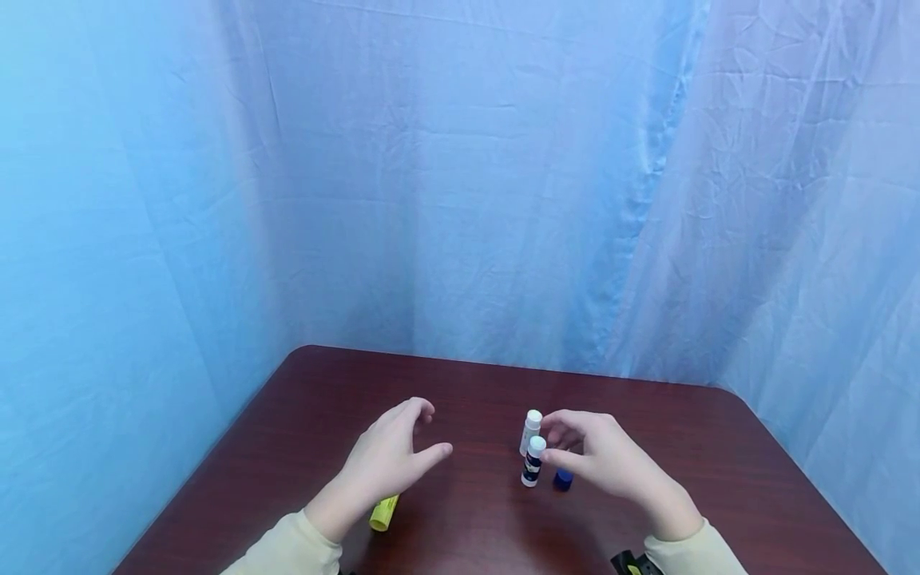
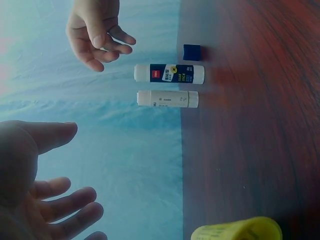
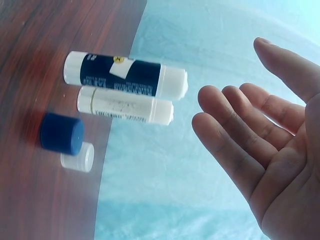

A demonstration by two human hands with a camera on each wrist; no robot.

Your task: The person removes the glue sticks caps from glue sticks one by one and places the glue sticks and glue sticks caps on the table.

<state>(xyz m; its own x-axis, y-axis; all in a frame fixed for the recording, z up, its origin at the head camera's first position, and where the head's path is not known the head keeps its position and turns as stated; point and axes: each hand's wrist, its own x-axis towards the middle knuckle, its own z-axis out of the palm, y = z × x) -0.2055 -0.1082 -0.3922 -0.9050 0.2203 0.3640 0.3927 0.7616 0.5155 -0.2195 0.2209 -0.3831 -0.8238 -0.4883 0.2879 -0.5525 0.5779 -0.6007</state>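
A dark blue glue stick and a slimmer white glue stick stand upright close together on the table. Both have their white tops uncovered. My right hand hovers just right of them, fingers loosely bent and apart from the thumb, holding nothing. Beside the sticks sit a blue cap and a translucent white cap. Over the left part of the table my left hand is spread with nothing in it. A yellow tube lies below that hand, partly hidden by the wrist.
The dark red wooden table has rounded far corners. Light blue cloth hangs behind it and along both sides. A dark strapped device shows at the right wrist.
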